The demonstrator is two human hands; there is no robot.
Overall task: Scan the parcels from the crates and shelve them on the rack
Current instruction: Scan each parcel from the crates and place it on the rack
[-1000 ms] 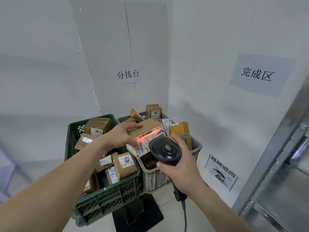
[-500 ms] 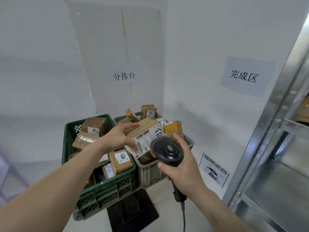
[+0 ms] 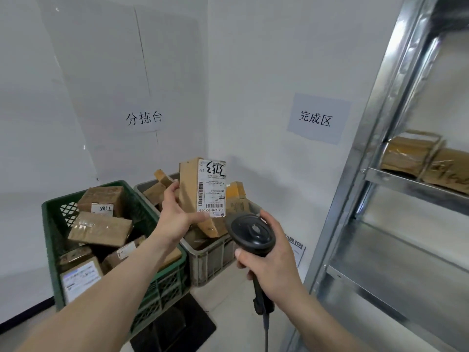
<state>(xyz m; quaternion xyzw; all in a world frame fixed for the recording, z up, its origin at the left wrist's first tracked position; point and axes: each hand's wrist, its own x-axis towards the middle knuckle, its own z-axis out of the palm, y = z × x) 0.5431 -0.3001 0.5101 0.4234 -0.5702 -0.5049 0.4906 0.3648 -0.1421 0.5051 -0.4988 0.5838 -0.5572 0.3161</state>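
— What have you got in your hands?
— My right hand (image 3: 272,260) is wrapped round the scanner (image 3: 251,233), low centre. My left hand (image 3: 175,219) grips a box (image 3: 200,189) upright, label facing me, above the grey crate (image 3: 210,257).
— And beyond?
— The green crate (image 3: 162,283) at lower left holds parcels; the rack (image 3: 375,158) on the right carries what look like two more.

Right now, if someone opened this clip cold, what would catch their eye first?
The parcel held upright in the left hand at centre frame, its white label with black handwriting facing the camera. Just below it to the right, the right hand grips a black barcode scanner. Behind them stand a green crate and a grey crate heaped with boxes, and the metal rack rises at right.
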